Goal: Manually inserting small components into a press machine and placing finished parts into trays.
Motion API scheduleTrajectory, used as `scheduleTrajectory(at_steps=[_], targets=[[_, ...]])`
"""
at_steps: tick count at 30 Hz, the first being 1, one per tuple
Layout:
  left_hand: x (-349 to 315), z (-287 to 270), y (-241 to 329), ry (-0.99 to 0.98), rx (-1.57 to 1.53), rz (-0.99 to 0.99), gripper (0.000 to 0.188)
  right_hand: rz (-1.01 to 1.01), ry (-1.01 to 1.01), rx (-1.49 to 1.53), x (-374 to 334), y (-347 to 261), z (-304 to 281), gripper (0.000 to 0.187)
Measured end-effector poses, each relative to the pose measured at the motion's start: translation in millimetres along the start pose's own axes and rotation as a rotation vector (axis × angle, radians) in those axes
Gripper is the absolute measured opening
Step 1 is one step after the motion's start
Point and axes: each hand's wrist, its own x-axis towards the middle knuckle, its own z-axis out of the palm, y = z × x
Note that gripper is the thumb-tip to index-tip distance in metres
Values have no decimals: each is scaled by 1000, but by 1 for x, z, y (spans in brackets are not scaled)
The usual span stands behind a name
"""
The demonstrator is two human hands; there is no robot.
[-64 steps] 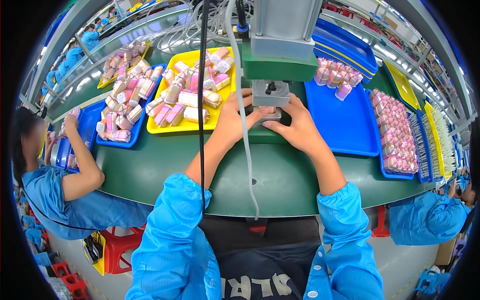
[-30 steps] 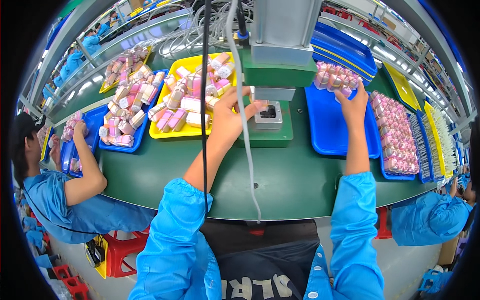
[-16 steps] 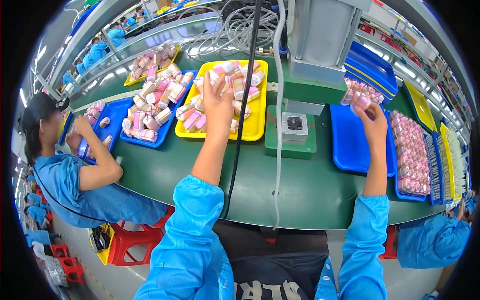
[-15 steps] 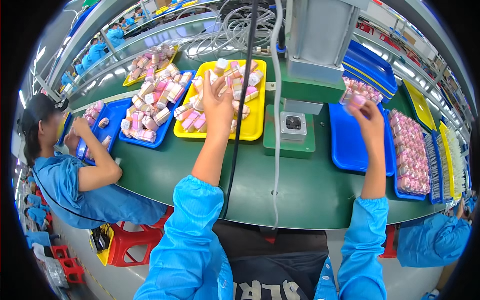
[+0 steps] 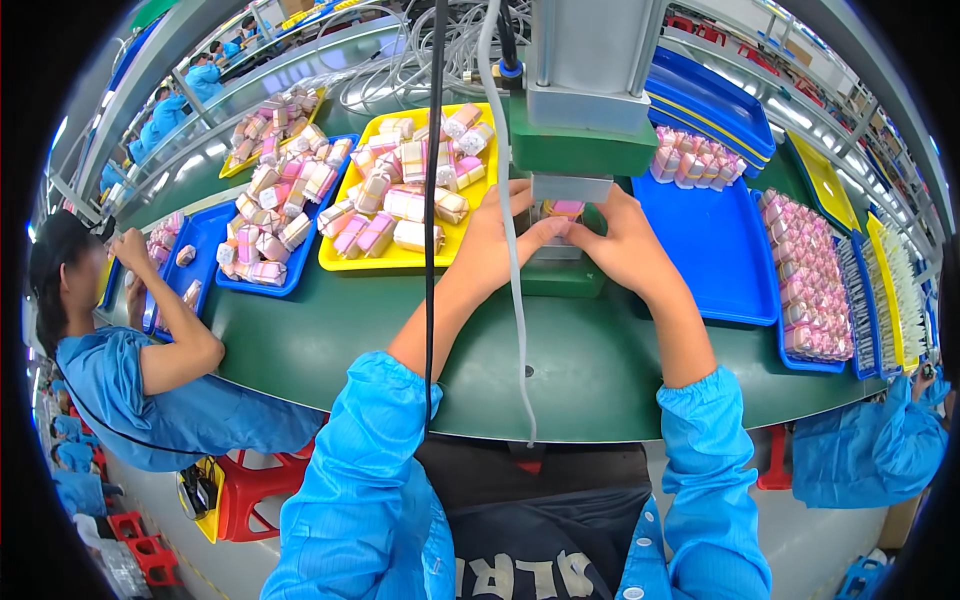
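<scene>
Both hands have come together at the press since the earlier frames, the left hand (image 5: 484, 246) away from the yellow tray (image 5: 375, 263) and the right hand (image 5: 632, 248) away from the empty-fronted blue tray (image 5: 705, 265). From the head view, they curve around a pink wrapped piece (image 5: 565, 209), thumbs at its near side; whether either grips it firmly I cannot tell. It sits between the grey press block (image 5: 572, 188) above and the metal die (image 5: 557, 253) below. Loose wrapped pieces (image 5: 405, 204) fill the yellow tray on the green tabletop (image 5: 590, 370); upright pieces (image 5: 695, 162) stand at the blue tray's far end. A grey cable (image 5: 519, 330) hangs before the left hand.
</scene>
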Motion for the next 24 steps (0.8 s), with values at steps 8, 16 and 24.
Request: scheduleTrajectory(at_steps=[8, 16, 24], targets=[[-1, -1, -1, -7, 85, -20, 35, -52, -56, -112, 0, -2, -4, 37], [-6, 0, -3, 27, 160, 117, 33, -36, -34, -6, -19, 17, 13, 51], [-7, -1, -8, -4, 48, 27, 32, -27, -68, -47, -22, 19, 18, 55]])
